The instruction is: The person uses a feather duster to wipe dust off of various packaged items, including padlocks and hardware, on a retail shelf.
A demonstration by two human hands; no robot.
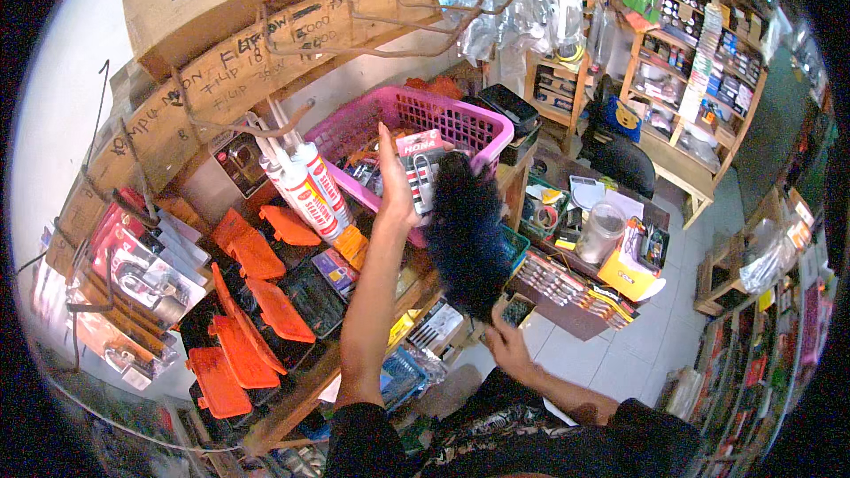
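My left hand, palm turned to the right, holds a carded padlock upright over the near side of a pink plastic basket. Its fingers are partly hidden behind the card. Below and to the right, my right hand grips the lower end of a dark fluffy duster; the handle itself is mostly hidden. The duster's upper end reaches the padlock pack's right edge. Small packaged goods lie inside the basket. Silicone sealant tubes stand just left of it.
Orange-lidded black cases line the wooden shelf at left. Carded padlocks hang from bent metal hooks. More hooks project from a marked wooden board above. A counter at right bears a clear plastic jar and boxes. A black chair stands beyond.
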